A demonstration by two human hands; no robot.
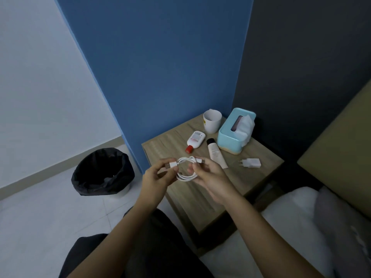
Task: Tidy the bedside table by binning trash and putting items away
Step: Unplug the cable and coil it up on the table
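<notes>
A coiled white charging cable is held just above the wooden bedside table, near its left front. My left hand pinches the USB plug end. My right hand grips the coil and the other plug. On the table lie a white bottle with a red cap, a beige tube with a black cap and a white charger plug. A white cup and a light blue tissue box stand at the back.
A bin lined with a black bag stands on the pale tiled floor left of the table. A blue wall rises behind the table. The bed with white bedding and a tan headboard is to the right. My dark-clothed knees are below.
</notes>
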